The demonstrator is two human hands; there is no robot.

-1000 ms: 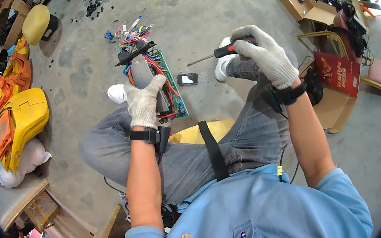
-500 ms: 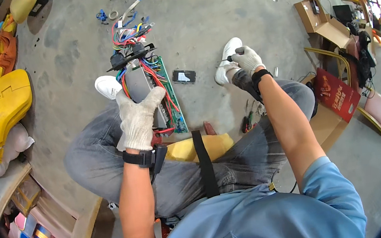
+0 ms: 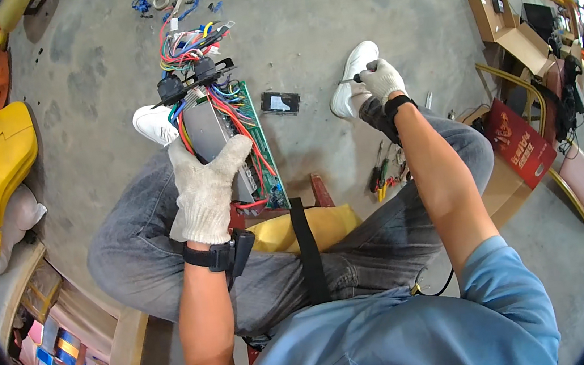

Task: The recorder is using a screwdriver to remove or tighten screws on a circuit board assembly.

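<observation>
My left hand [image 3: 206, 186], in a white knit glove, is closed over the near part of a grey metal box [image 3: 205, 129], its thumb lying across the top. A long green circuit board [image 3: 263, 142] runs along the box's right side. Red, blue and green wires [image 3: 228, 110] spill from the far end, past a black bracket [image 3: 195, 80]. Beside my right shoe [image 3: 354, 73], my gloved right hand [image 3: 383, 78] pinches a thin dark tool [image 3: 349, 80], seemingly a screwdriver; the glove hides most of it. The tool points left, apart from the box.
A small black panel [image 3: 280, 103] lies right of the circuit board. Hand tools [image 3: 382, 175] rest by my right leg. Yellow plastic shells [image 3: 2, 167] are stacked at the left. An open cardboard box [image 3: 507, 32] and a red box [image 3: 518, 144] stand at the right.
The view has shifted slightly, with the far things sliding up the picture. Both hands keep about the same place and hold.
</observation>
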